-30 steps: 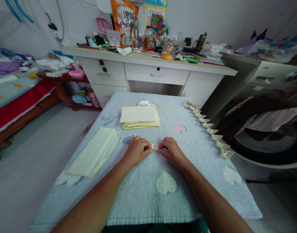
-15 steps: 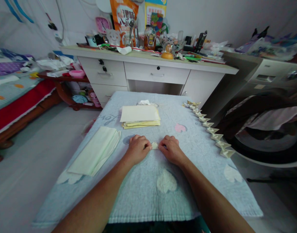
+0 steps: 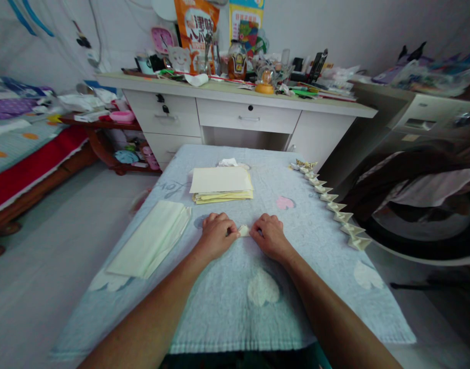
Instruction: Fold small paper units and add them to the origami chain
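A small folded piece of cream paper [image 3: 244,231] lies on the cloth-covered table between my hands. My left hand [image 3: 219,234] pinches its left end between thumb and fingers. At its right end, my right hand [image 3: 269,234] is closed in a similar pinch. The paper's middle shows as a small raised peak; its ends are hidden by my fingertips. Behind the hands rests a stack of cream and yellow paper sheets [image 3: 221,181]. To the left lies a pile of pale green paper sheets [image 3: 148,241]. Folded paper boats [image 3: 350,228] stand in a row along the right side.
The table bears a light blue cloth [image 3: 227,307] with heart patterns. Beyond it is a white desk [image 3: 227,110] crowded with jars, a bag and a pink clock [image 3: 162,39]. A washing machine [image 3: 423,123] stands at the right, a bed [image 3: 31,148] at the left.
Both hands stay almost in place, with the left shifted very slightly to the left. The folded paper remains between them.
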